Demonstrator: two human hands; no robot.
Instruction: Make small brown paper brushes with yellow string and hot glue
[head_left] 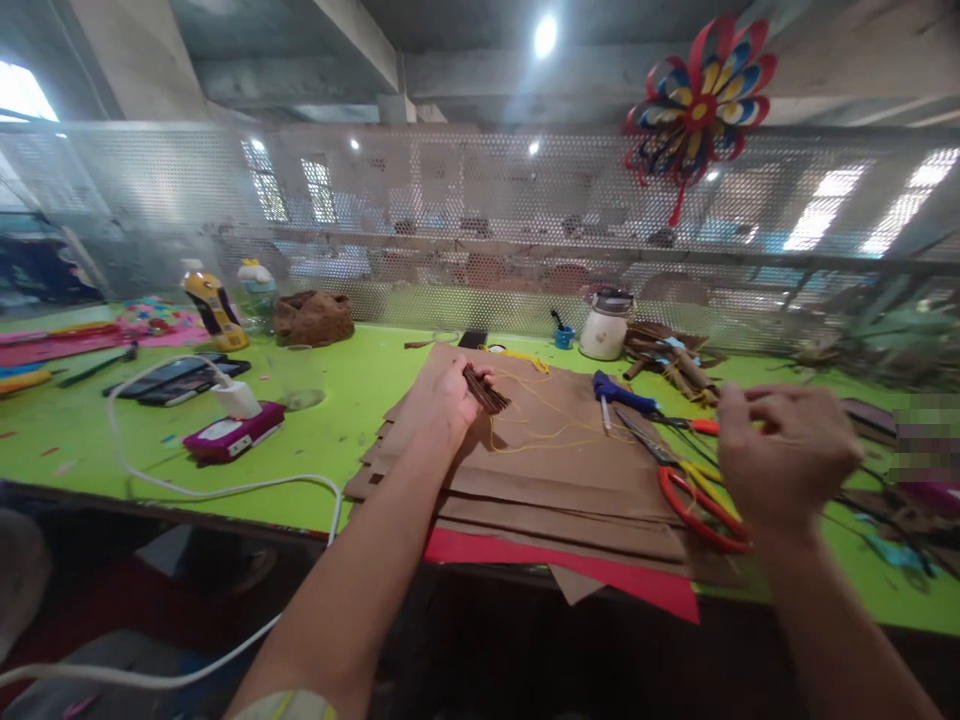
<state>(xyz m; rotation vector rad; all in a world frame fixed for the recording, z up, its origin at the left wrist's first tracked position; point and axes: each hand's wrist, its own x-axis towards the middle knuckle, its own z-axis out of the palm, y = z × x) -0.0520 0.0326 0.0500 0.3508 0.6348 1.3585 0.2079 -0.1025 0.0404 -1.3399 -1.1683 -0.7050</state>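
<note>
My left hand (445, 397) is closed round a folded brown paper strip bundle (486, 390), held over a stack of brown paper sheets (540, 470) on the green table (352, 400). A thin yellow string (536, 420) loops across the sheets beside that bundle. My right hand (784, 450) hovers above red-handled scissors (697, 495), its fingers pinched together; a bit of yellow string seems to run from it, but what it holds is too small to name. A red sheet (600, 575) sticks out under the brown stack at the table's front edge.
A blue-handled tool (622, 393) and orange-handled pliers (694, 425) lie right of the sheets. A white jar (606, 325), brown paper rolls (675, 360), a charger on a pink box (234, 430) with a white cable (225, 490), and a perforated metal screen (480, 220) with a paper pinwheel (701, 105) are also here.
</note>
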